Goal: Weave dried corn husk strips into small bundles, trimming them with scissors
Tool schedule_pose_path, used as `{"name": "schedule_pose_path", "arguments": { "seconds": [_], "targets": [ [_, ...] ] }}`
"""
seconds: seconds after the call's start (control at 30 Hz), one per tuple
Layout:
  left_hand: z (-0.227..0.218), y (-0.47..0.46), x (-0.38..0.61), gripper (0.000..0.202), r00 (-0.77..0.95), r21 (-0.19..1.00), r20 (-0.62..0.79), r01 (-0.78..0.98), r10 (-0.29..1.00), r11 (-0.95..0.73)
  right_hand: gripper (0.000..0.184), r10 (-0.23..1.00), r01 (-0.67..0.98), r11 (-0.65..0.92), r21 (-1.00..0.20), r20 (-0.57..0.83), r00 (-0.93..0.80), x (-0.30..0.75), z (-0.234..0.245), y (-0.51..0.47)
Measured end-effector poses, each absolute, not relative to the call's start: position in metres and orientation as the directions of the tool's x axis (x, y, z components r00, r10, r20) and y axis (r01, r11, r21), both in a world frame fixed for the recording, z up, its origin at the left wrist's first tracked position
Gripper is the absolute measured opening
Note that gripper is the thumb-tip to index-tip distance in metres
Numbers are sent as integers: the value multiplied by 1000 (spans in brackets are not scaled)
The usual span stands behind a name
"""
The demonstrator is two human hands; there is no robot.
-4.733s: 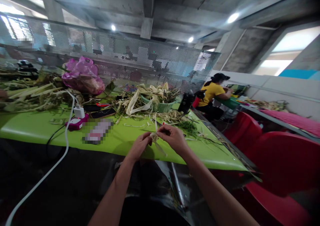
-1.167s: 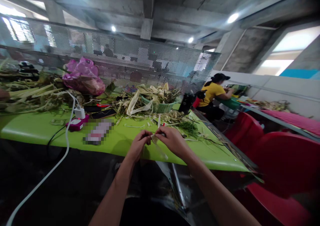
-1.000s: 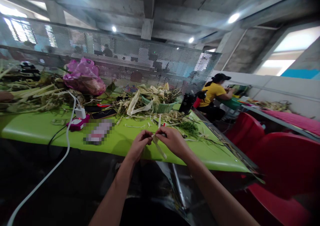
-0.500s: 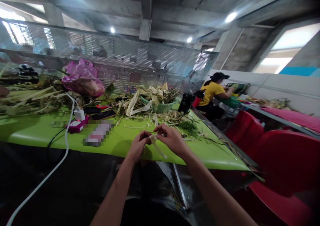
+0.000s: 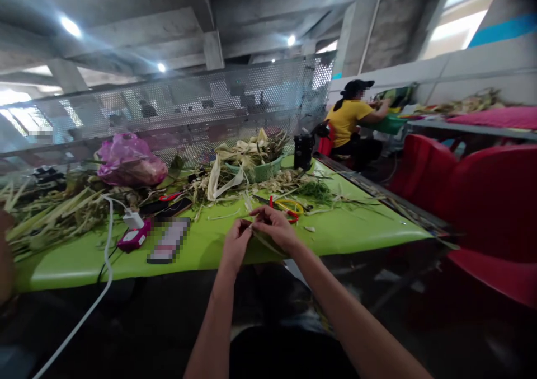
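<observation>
My left hand (image 5: pixel 235 243) and my right hand (image 5: pixel 274 229) meet over the near edge of the green table (image 5: pixel 352 230). Both pinch a pale strip of dried leaf (image 5: pixel 252 227) between their fingertips, the fingers curled shut on it. Just beyond my right hand lie scissors with red and yellow handles (image 5: pixel 287 207). A green basket (image 5: pixel 255 171) heaped with pale leaf strips stands further back on the table.
A pink plastic bag (image 5: pixel 128 163), a pile of stalks (image 5: pixel 54 214), a phone (image 5: pixel 172 208), a pink charger with a white cable (image 5: pixel 134 236) and a black flask (image 5: pixel 302 151) sit on the table. Red chairs (image 5: pixel 482 211) stand right. A person in yellow (image 5: pixel 350 124) sits behind.
The view has swung and tilted to the left. My hands stay together on the leaf strip, slightly lower and closer to the table edge.
</observation>
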State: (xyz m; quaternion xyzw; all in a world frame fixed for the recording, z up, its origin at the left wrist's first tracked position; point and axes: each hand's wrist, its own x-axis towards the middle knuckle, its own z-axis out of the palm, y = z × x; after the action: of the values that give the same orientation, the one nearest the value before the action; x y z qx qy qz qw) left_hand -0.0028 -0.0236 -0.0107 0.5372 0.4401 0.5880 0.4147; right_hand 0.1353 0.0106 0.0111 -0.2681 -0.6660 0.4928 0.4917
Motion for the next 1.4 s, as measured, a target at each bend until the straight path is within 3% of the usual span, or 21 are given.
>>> {"name": "schedule_pose_path", "arguments": {
  "seconds": [0.37,0.63,0.73,0.8,0.93,1.1,1.4],
  "targets": [
    [-5,-21,5,26,-246,966,200,-115,949,-233,28,876,-123,394,-911,413,-251,143,9,13],
    [-7,-17,8,27,-449,945,210,-133,868,-298,44,909,-90,392,-916,400,-119,146,9,15],
    [-9,-15,8,23,-526,937,245,-89,814,-339,37,911,-61,399,-915,404,-86,145,6,19],
    [-10,-16,9,21,-551,936,263,-55,792,-349,31,901,-26,398,-917,396,-178,143,2,22],
    [-12,-19,11,19,-488,927,347,52,801,-371,33,867,19,395,-919,366,-337,137,-2,25],
    [-12,-24,10,19,-364,926,373,85,854,-368,38,851,-136,288,-948,318,-418,136,0,23],
    [-14,-23,8,21,-356,931,364,123,860,-343,35,901,-155,277,-948,313,-301,142,9,20]
  ]
}}
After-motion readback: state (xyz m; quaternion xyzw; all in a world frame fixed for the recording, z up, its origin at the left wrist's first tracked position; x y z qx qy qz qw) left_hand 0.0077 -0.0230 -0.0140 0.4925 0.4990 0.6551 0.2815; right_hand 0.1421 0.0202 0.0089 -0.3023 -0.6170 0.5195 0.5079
